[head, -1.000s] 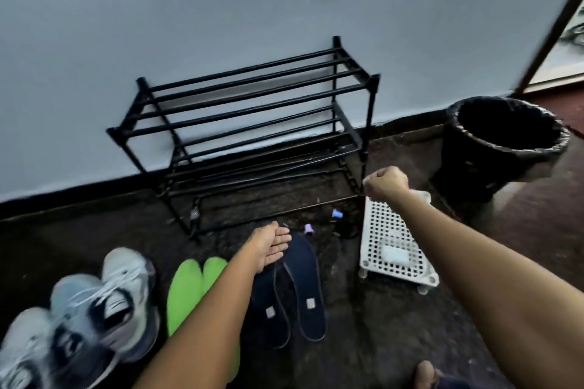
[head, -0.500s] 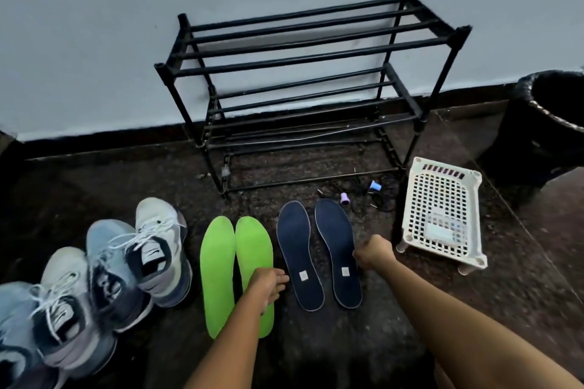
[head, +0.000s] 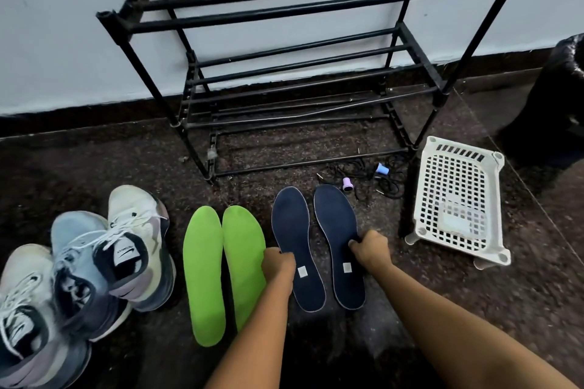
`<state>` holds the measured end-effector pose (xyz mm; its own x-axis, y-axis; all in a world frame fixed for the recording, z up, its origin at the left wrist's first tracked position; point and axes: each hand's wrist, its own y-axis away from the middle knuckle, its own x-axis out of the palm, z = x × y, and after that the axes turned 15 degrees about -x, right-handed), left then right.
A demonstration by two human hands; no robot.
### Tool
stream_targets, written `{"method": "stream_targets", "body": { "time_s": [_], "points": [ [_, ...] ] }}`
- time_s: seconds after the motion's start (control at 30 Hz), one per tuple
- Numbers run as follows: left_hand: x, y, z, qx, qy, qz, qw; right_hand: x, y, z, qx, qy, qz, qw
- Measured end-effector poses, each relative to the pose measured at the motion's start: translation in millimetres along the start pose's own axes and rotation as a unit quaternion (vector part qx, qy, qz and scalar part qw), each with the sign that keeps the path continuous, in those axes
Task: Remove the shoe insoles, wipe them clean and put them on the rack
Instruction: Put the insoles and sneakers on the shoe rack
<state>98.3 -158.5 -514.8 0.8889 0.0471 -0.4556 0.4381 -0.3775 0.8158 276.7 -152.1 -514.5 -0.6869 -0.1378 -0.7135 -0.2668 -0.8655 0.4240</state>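
Two dark navy foam insoles are lying side by side on the speckled brown floor [head: 316, 341], toes pointing toward the wall, and both hands are working on them. The left hand [head: 278, 262] is curling its fingers down onto the outer edge of the left navy insole [head: 292, 227], knuckles bent and closed on its rim near the small white label. The right hand [head: 371, 249] is pinching the outer edge of the right navy insole [head: 335, 218], with the thumb [head: 353, 243] pressing on top and the other fingers tucking under the rim.

Just left of the left fingers, a pair of bright green foam insoles [head: 243, 249] is lying flat, touching each other along their length. Further left of them, several pale grey and blue lace-up running shoes [head: 136, 249] are crowding together. Beyond the fingertips, against the pale wall, a black metal bar rack [head: 284, 6] is standing with its shelves bare. To the right of the right fingers, an upturned white perforated plastic basket [head: 455, 174] is resting on the floor, and a black bin [head: 556, 104] is sitting past it. Between the navy toes and the rack, a small blue spool [head: 382, 169] and a small purple spool [head: 347, 183] are lying among black cords.
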Motion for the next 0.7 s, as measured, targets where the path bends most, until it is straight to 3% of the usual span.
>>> {"method": "stream_targets", "body": {
  "time_s": [0.33, 0.7],
  "points": [
    [-1, 11, -5, 0.016, 0.057, 0.044, 0.997, -6, 11, 8, -0.014, -0.083, -0.013, 0.996],
    [-39, 85, -56, 0.13, 0.096, 0.08, 0.984, -87, 34, 49, -0.098, -0.092, -0.079, 0.988]
  ]
}}
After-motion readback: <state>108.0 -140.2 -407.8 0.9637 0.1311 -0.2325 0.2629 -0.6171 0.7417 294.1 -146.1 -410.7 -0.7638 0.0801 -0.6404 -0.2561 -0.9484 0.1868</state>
